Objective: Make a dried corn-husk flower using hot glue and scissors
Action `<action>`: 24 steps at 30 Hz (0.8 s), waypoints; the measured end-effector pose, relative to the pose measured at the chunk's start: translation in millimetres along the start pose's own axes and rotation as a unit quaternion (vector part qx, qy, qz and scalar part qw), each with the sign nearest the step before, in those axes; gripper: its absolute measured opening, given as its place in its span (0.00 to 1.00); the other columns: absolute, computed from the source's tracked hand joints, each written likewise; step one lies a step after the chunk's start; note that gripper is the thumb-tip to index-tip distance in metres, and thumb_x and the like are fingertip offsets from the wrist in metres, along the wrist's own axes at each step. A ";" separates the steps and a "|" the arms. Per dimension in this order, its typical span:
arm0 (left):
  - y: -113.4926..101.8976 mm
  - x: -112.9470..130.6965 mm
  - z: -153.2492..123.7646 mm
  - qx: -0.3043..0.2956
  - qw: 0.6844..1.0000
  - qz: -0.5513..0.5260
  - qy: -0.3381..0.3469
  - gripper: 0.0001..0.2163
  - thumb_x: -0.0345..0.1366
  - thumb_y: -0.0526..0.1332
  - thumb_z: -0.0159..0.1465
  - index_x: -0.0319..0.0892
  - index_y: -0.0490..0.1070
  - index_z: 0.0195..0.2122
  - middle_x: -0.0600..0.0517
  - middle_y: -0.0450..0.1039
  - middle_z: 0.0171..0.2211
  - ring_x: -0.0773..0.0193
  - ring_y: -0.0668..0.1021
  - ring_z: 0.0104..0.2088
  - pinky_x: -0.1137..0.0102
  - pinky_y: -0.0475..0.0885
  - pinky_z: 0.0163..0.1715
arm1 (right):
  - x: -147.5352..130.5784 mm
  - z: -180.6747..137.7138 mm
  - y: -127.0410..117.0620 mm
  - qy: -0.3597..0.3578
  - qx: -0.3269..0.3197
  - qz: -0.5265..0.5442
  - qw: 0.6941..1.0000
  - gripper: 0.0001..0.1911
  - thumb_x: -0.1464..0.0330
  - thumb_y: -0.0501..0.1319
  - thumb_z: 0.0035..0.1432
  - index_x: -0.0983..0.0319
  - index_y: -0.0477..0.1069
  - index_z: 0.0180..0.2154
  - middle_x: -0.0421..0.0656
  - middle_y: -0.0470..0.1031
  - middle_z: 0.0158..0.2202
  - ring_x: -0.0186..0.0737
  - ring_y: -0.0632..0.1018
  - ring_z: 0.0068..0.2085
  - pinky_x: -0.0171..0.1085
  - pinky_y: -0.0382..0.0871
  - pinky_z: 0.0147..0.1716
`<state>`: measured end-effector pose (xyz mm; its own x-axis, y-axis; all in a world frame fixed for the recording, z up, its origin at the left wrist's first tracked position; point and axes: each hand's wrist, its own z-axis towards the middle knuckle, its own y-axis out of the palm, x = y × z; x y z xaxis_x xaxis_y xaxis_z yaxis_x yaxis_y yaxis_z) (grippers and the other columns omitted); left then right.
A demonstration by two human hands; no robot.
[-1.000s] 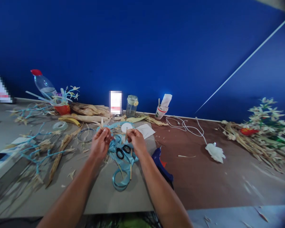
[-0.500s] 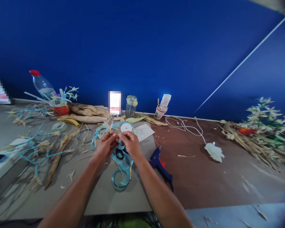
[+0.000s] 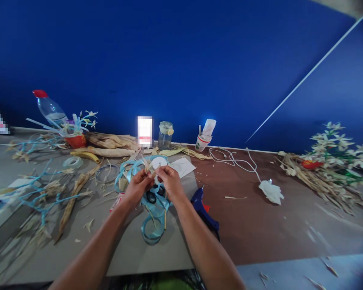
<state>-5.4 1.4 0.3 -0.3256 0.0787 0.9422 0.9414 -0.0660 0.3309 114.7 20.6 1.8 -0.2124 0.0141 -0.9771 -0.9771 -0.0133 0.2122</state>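
Note:
Both my hands are raised over the middle of the table, close together. My left hand [image 3: 136, 187] and my right hand [image 3: 170, 182] pinch a small bunch of dried husk strips [image 3: 147, 166] between their fingertips. Under them lies a tangle of light blue ribbon [image 3: 153, 225] with black-handled scissors [image 3: 153, 195] on it. A white ribbon spool [image 3: 159, 162] sits just beyond my fingers.
A blue glue gun [image 3: 204, 211] lies right of my right arm. Dried husks and blue-wrapped stems [image 3: 45, 193] cover the left. A bottle [image 3: 48, 108], a jar [image 3: 165, 135], a cup [image 3: 203, 141], a white cable [image 3: 238, 161] and a flower bundle [image 3: 332, 161] stand further off.
My hands came together from a wider spread and now hold the husk bunch between them. The view shifted slightly to the right.

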 end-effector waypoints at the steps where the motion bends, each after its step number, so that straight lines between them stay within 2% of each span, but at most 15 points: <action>1: -0.5 0.1 0.1 0.006 1.000 -0.002 0.004 0.14 0.42 0.67 0.51 0.41 0.64 0.27 0.60 0.63 0.19 0.74 0.65 0.19 0.78 0.60 0.20 | 0.3 -0.5 0.0 0.005 -0.021 -0.004 1.000 0.09 0.62 0.63 0.44 0.62 0.70 0.23 0.35 0.66 0.18 0.29 0.63 0.21 0.32 0.58 0.23; 4: -2.2 0.1 0.3 0.011 1.000 0.015 0.015 0.13 0.41 0.67 0.51 0.41 0.64 0.27 0.60 0.62 0.19 0.74 0.65 0.20 0.78 0.61 0.22 | 0.4 -1.8 0.3 0.008 -0.039 -0.020 0.999 0.08 0.64 0.63 0.43 0.62 0.69 0.23 0.35 0.66 0.19 0.30 0.64 0.22 0.31 0.59 0.24; 7: -4.5 -2.1 0.4 0.008 0.999 0.035 0.039 0.12 0.42 0.65 0.53 0.40 0.66 0.29 0.58 0.64 0.21 0.72 0.67 0.22 0.77 0.62 0.24 | -2.1 -1.9 0.1 0.006 -0.003 -0.021 1.000 0.07 0.64 0.62 0.43 0.61 0.68 0.22 0.34 0.64 0.18 0.30 0.63 0.21 0.31 0.58 0.23; 10: -6.9 -6.5 1.2 0.015 0.999 0.009 0.038 0.15 0.48 0.60 0.56 0.40 0.70 0.32 0.54 0.68 0.24 0.70 0.69 0.25 0.75 0.65 0.26 | -5.7 -1.7 -0.7 0.007 0.028 -0.009 1.000 0.09 0.63 0.61 0.44 0.61 0.68 0.21 0.33 0.63 0.17 0.29 0.62 0.20 0.32 0.56 0.22; 15: -9.6 -10.1 1.8 0.038 0.999 0.008 0.034 0.17 0.51 0.58 0.57 0.39 0.72 0.31 0.54 0.66 0.22 0.70 0.67 0.23 0.74 0.62 0.23 | -7.7 -2.3 -0.1 -0.001 0.038 0.001 0.999 0.10 0.63 0.61 0.45 0.62 0.66 0.20 0.34 0.61 0.16 0.29 0.61 0.20 0.32 0.54 0.22; 24: -5.4 -11.4 -1.1 -0.036 0.997 0.054 0.051 0.15 0.48 0.56 0.60 0.40 0.67 0.28 0.56 0.59 0.21 0.70 0.63 0.23 0.74 0.58 0.22 | -11.2 -6.3 5.2 -0.005 0.035 -0.006 0.999 0.10 0.62 0.61 0.44 0.62 0.67 0.21 0.33 0.61 0.16 0.29 0.61 0.20 0.31 0.54 0.22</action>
<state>-6.9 -0.2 -12.2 -0.2341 -0.0338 0.9716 0.9636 -0.1408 0.2273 112.1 14.0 13.7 -0.2010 0.0239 -0.9793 -0.9777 0.0567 0.2021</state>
